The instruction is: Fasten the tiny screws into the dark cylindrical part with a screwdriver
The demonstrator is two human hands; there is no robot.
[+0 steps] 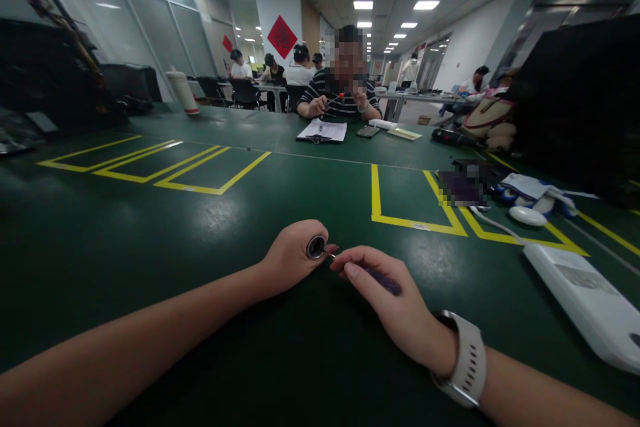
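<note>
Far-left part of green tabletop, near far edge: white cup, reddish at base, no brand legible. Closer in, yellow tape outlines with a pale tag, too small to read. Beyond far edge, on a pillar: red diamond sign, dark marking, not readable with confidence. Over mid-tabletop, left hand curled snugly around a small dark cylinder with silvery rim; ringed end facing near edge, remainder hidden in the fist, long axis hard to judge. Just right of it, purple-handled screwdriver pinched in right hand, long axis sloping down to the right, shaft aimed left at the rim; touching or just short, cannot tell. Right fingertips near the cylinder, left hand nearer, in contact. Toward right edge: long white device, grey label, illegible.
</note>
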